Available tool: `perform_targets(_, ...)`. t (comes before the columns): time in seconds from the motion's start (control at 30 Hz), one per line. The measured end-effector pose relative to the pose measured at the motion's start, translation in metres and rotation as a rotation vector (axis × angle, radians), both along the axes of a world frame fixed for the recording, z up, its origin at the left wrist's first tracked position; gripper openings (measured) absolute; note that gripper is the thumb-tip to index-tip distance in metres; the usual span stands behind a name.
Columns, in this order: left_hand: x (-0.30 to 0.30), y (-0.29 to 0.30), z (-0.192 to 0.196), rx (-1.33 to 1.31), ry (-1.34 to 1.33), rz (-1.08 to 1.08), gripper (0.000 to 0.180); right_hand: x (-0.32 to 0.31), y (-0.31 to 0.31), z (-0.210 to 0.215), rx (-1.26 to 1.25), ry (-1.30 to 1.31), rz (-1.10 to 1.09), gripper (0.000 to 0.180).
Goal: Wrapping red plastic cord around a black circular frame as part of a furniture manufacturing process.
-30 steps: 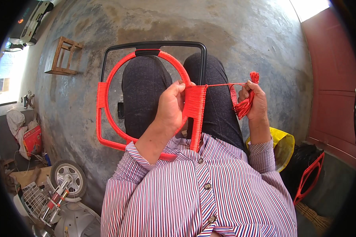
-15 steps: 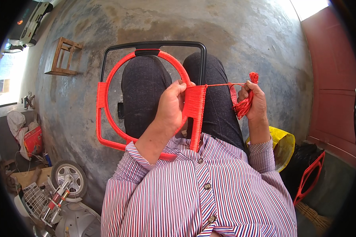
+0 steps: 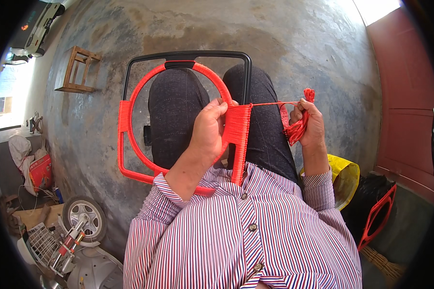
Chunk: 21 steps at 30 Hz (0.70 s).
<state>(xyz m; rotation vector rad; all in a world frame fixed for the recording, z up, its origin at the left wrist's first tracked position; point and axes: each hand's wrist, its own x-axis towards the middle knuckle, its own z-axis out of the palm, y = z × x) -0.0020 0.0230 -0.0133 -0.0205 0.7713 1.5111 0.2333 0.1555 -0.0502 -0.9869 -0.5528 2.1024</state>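
Note:
Across my lap lies a black frame (image 3: pixel 188 54), squarish with a ring inside it. Red cord (image 3: pixel 237 126) wraps the ring, the left and lower sides, and a broad band on the right between ring and outer bar. My left hand (image 3: pixel 210 127) grips the ring at the top of that band, thumb on top, fingers partly hidden underneath. Out to the right, my right hand (image 3: pixel 312 120) is closed around a bundle of red cord (image 3: pixel 298 129). One strand (image 3: pixel 272 103) runs taut from the band's upper outer corner to this hand.
A wooden stool (image 3: pixel 77 70) lies on the concrete floor at the far left. A wheel (image 3: pixel 84 219) and scooter parts are at lower left. To my right are a yellow bag (image 3: pixel 345 176), a black bag (image 3: pixel 369 195), another red-wrapped frame (image 3: pixel 378 216) and a red door (image 3: pixel 405 96).

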Motion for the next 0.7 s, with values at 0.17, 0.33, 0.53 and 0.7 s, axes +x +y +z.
perform_targets(0.17, -0.002, -0.001, 0.002, 0.018, -0.014, -0.015, 0.024, 0.000, 0.000, -0.002, 0.001, -0.013, 0.002, 0.019)
perform_targets(0.33, -0.001, -0.001, 0.001, 0.027, 0.006, -0.012, 0.023, -0.001, 0.000, -0.003, -0.019, -0.015, -0.017, 0.020)
perform_targets(0.53, 0.001, -0.003, -0.002, 0.043, 0.003, 0.000, 0.021, -0.003, 0.008, -0.004, 0.020, 0.086, -0.024, 0.019)
perform_targets(0.7, 0.001, -0.001, 0.003, 0.012, 0.021, 0.021, 0.017, -0.009, 0.007, 0.004, 0.001, 0.069, -0.041, 0.018)
